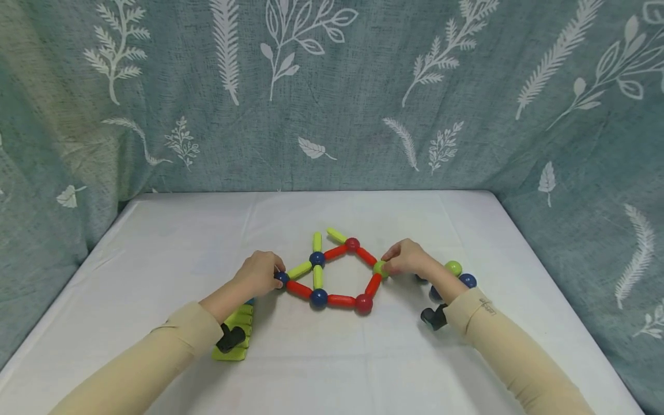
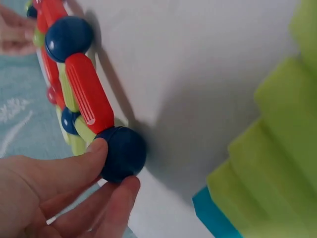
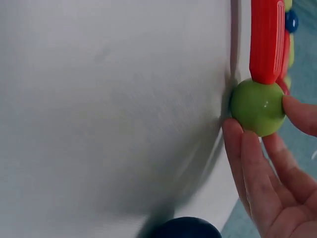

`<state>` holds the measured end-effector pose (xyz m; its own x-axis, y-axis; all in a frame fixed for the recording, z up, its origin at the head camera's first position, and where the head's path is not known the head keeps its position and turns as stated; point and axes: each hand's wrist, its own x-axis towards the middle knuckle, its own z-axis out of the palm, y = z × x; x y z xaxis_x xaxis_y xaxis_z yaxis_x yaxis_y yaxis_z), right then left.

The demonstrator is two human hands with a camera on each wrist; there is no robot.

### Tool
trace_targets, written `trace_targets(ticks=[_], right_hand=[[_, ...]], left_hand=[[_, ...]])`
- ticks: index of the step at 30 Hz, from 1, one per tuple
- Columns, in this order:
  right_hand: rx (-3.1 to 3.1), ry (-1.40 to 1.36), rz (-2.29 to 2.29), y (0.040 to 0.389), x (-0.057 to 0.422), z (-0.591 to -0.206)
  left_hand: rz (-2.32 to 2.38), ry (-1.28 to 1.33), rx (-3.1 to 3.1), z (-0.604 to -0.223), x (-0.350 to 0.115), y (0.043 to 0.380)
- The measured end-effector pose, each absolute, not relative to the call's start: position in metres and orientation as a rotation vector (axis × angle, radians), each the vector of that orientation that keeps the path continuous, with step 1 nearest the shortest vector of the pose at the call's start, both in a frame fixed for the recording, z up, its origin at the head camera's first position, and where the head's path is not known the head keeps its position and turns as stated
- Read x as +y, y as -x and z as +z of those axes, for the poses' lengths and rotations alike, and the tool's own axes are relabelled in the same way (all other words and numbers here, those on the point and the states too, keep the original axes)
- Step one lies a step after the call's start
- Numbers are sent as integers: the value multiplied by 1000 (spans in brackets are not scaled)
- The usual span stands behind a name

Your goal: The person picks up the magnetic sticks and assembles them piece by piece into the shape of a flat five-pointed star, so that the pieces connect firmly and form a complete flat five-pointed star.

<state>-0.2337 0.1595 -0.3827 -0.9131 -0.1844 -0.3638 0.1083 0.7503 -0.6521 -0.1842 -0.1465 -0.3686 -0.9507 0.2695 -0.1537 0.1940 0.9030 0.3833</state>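
Note:
Red and yellow-green rods joined by balls form a flat figure on the white table, a five-sided ring with a triangle at its left. My left hand (image 1: 258,273) pinches the dark blue ball (image 2: 125,156) at the triangle's left corner between thumb and fingertips. At the ring's right corner, my right hand (image 1: 407,257) holds a green ball (image 3: 257,108) with thumb and fingers. A red rod (image 3: 266,39) joins that ball. Two yellow-green rods stick out at the back, one from a blue ball (image 1: 317,259), one from a red ball (image 1: 353,245).
Under the left forearm lies a group of yellow-green rods (image 1: 240,331), with a bit of blue at its far end. Loose balls, a green one (image 1: 453,267) and several blue ones (image 1: 468,280), sit near the right forearm. A leaf-patterned curtain (image 1: 332,132) hangs behind the table (image 1: 332,369).

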Motion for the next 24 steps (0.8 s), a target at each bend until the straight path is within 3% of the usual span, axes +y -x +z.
trace_targets(ticks=[13,24], right_hand=[[2448,65,-1096,198,163,-393],[2429,151,-1090,189,161,-395]], left_hand=[[501,-337,2892,-369,-144,214],[490,-325,2882,-382,-144,236]])
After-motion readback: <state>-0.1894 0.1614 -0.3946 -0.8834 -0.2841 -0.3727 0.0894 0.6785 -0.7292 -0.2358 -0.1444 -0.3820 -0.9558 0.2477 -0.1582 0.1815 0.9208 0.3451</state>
